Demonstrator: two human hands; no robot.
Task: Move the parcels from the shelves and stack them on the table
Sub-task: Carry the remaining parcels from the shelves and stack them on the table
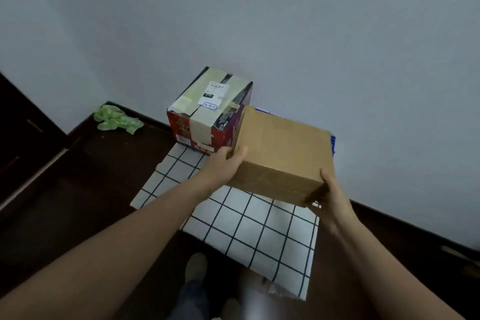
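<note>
Two parcels, one table, both hands engaged.

1. Plain brown parcel [283, 153]: cardboard, unlabelled on the faces shown, tilted, held over the far right part of the table [161, 189]. Whether its underside touches the top cannot be told.
2. Left hand [223, 163]: grips the parcel's near left corner, thumb on top, fingers round the side.
3. Right hand [331, 197]: clasps the near right corner, fingers curled along the edge.
4. Printed parcel [207, 109]: red and dark carton, pale tape and white labels on top, upright at the table's far corner against the wall [311, 34], just beside the brown one.
5. Checked cloth [259, 236]: white with dark grid, covers the table.
6. Green bag [117, 119]: crumpled, on the dark floor [78, 176] by the wall.
7. Blue object [333, 145]: edge only, behind the brown parcel; unidentifiable.
</note>
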